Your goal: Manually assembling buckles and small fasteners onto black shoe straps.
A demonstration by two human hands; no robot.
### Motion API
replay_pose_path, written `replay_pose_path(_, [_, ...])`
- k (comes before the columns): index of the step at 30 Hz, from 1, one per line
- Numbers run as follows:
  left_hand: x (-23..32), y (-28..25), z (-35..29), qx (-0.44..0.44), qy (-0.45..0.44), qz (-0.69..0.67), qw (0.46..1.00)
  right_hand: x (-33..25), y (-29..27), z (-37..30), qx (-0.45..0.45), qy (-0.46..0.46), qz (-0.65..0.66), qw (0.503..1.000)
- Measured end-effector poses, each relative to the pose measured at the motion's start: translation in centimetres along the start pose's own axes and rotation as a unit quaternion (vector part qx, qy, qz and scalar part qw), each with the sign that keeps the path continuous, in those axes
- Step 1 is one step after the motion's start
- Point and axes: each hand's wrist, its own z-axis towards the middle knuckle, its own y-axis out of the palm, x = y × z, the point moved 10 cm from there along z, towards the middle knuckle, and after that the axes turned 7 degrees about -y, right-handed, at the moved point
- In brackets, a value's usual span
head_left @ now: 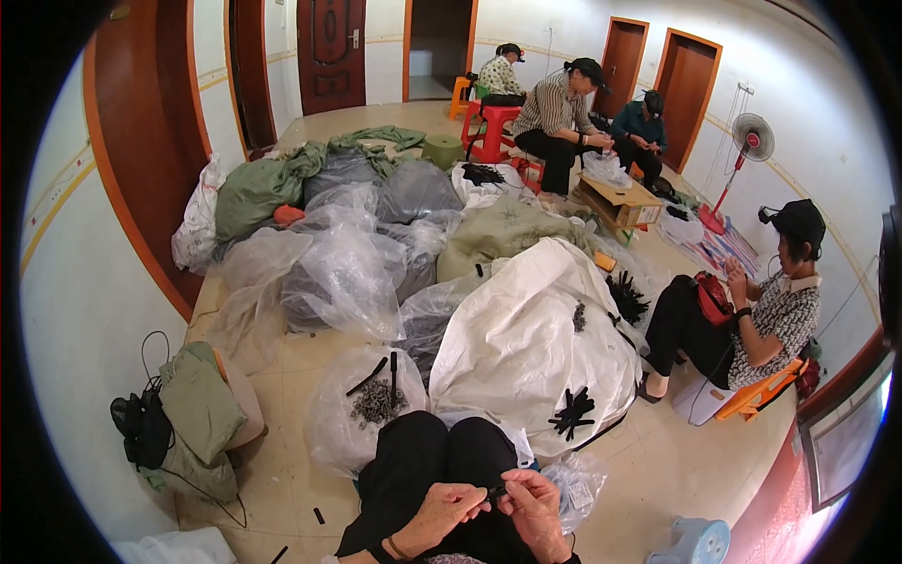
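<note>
Grip of left hand and right hand pinching black piece, black strips on white sack

your grip covers most of the small dark piece between your left hand and right hand, and its kind can't be told. the near edge cuts off the blue stool on your right and the white plastic on your left. the grey bits in the clear bag are too tiny to tell apart. whatever the far seated person in dark green holds is too small to make out.
</note>
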Motion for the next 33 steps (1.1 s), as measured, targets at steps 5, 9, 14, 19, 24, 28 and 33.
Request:
replay_pose_path(5, [-0.3, 0.0, -0.1, 0.004, 0.0, 0.006, 1.0, -0.4, 0.0, 0.1, -0.002, -0.019, -0.01, 1.0])
replay_pose_path(9, [-0.3, -1.0, 0.3, 0.034, 0.012, 0.015, 0.999, -0.6, 2.4, -0.3, -0.062, 0.026, 0.034, 0.997])
replay_pose_path(14, [1.1, -0.7, -0.2, 0.063, 0.077, 0.121, 0.988, 0.1, 2.7, -0.4, -0.057, 0.038, -0.083, 0.994])
replay_pose_path(19, [0.5, -0.3, -0.3, 0.042, 0.074, 0.087, 0.993, 1.1, 1.5, -0.4, -0.035, 0.055, -0.084, 0.994])
replay_pose_path(24, [-0.9, -0.4, 0.4, -0.032, -0.011, 0.052, 0.998, 0.4, 1.6, -0.6, -0.037, 0.029, -0.117, 0.992])
replay_pose_path(28, [-0.6, 0.7, -0.3, -0.082, -0.049, 0.017, 0.995, 0.1, 1.9, -0.5, -0.057, 0.032, -0.091, 0.994])
replay_pose_path(33, [-0.8, 1.4, 0.1, -0.123, -0.059, 0.033, 0.99, 1.0, 1.2, -0.1, -0.066, 0.057, -0.054, 0.995])
